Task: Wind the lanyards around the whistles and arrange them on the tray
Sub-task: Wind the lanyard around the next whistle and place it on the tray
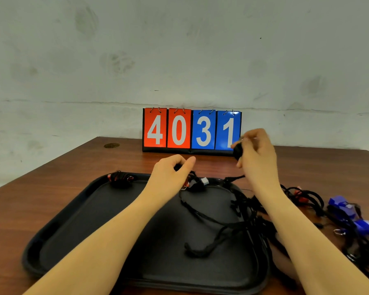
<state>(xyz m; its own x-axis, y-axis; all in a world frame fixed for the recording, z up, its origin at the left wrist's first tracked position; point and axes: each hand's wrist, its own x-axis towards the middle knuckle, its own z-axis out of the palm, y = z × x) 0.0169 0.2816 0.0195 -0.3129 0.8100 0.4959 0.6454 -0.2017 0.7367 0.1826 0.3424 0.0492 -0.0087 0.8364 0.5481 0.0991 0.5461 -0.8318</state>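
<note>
Hands work above the far edge of a black tray (68, 222) on a brown table (320, 167). Left hand (170, 175) hovers over the tray's far rim, fingers curled, pinching a small dark piece between thumb and forefinger; what that piece is I cannot tell. Right hand (257, 154) is raised beyond the tray's far right corner, fingers curled round a black whistle (238, 150), with a black lanyard (209, 228) trailing down from it and lying in loops across the right half of the tray. Just under the left hand, on the tray's far rim, sits a wound whistle (197, 183) with a pale tip. Another wound bundle (120, 178), red showing through black cord, rests at the tray's far left corner. Right of the tray, on the table, lies a tangle of black cords with blue whistles (345, 207) and a red whistle (300, 196). Behind the tray a scoreboard (191, 130) stands against the wall, reading 4031.
</note>
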